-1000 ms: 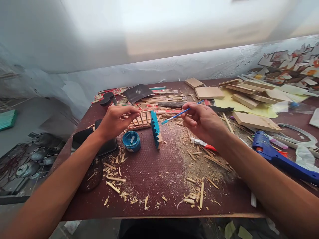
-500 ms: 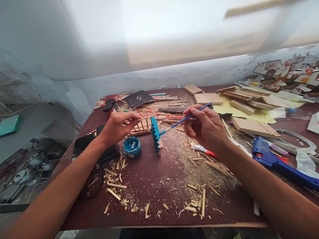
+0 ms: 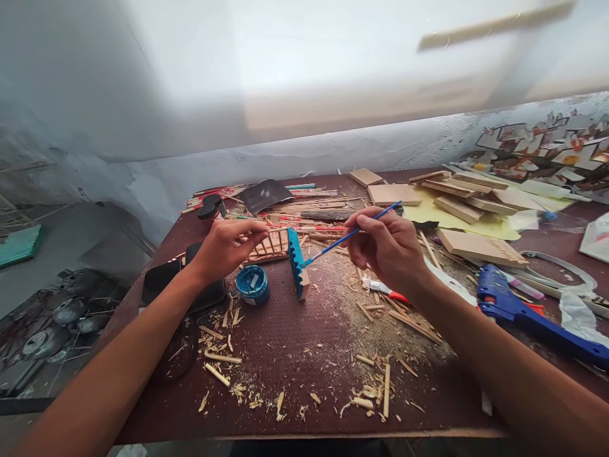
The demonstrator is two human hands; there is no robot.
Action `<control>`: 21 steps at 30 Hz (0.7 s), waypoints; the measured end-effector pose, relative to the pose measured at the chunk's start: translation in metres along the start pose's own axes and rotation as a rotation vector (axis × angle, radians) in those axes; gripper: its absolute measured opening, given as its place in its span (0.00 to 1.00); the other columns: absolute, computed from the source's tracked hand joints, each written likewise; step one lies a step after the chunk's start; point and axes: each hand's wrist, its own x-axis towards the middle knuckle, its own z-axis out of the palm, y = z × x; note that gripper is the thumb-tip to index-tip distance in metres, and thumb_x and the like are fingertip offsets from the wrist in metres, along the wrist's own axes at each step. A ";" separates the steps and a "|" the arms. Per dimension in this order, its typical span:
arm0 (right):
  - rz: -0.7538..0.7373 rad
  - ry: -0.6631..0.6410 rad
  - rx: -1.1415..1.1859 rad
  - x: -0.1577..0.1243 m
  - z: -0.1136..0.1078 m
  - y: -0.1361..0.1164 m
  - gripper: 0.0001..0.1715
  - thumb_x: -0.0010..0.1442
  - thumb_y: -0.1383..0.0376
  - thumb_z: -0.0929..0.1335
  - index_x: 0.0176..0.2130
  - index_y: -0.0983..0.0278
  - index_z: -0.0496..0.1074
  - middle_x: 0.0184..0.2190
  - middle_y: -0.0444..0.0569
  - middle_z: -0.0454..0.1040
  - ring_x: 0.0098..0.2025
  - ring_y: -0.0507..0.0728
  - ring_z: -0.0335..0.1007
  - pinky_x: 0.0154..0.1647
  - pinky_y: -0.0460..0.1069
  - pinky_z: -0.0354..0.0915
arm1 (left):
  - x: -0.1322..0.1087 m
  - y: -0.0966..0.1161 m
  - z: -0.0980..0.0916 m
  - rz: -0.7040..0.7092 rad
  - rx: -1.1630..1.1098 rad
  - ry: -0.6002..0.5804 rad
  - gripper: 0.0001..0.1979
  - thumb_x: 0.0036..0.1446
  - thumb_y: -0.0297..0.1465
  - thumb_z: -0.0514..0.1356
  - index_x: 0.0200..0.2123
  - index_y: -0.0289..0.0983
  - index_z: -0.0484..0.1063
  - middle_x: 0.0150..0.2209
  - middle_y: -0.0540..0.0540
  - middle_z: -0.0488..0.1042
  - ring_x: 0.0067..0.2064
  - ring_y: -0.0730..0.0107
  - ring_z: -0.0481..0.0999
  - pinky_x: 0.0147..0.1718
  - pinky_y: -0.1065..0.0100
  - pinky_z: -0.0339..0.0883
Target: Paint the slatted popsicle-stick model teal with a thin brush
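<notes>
My left hand (image 3: 229, 246) pinches the end of a small wooden piece with thin rungs (image 3: 278, 240), like a little railing. Joined to its right end is a wooden block (image 3: 296, 260) with a scalloped face coated in teal-blue paint; its lower end shows bare wood. My right hand (image 3: 387, 244) is closed around a slim blue paintbrush (image 3: 337, 241), whose tip touches the painted face near its right edge. An open jar of blue paint (image 3: 252, 285) stands on the table just below the railing.
Wood shavings and stick offcuts (image 3: 364, 403) litter the brown table (image 3: 285, 355). A blue glue gun (image 3: 518, 311) lies at the right, below several wooden blocks (image 3: 480, 244). Dark-lidded jars (image 3: 209, 212), sandpaper (image 3: 266, 195) and thin sticks lie at the back.
The brush tip has shifted slightly left and down along the painted face. My right hand has moved a little left with it; my left hand keeps its hold.
</notes>
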 end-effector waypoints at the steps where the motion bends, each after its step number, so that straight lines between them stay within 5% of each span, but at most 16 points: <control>1: -0.005 0.012 -0.008 0.000 0.000 0.000 0.14 0.65 0.54 0.74 0.33 0.60 0.74 0.16 0.39 0.69 0.13 0.49 0.63 0.13 0.50 0.52 | 0.000 0.000 0.000 0.001 -0.002 0.000 0.05 0.68 0.31 0.65 0.40 0.38 0.82 0.37 0.47 0.86 0.33 0.71 0.84 0.30 0.73 0.77; 21: -0.036 0.032 0.001 0.000 0.001 -0.001 0.11 0.65 0.56 0.74 0.34 0.60 0.76 0.19 0.41 0.72 0.14 0.49 0.64 0.14 0.49 0.54 | 0.000 -0.001 0.001 -0.022 -0.020 -0.002 0.06 0.68 0.32 0.64 0.41 0.39 0.82 0.37 0.46 0.86 0.36 0.70 0.85 0.28 0.74 0.77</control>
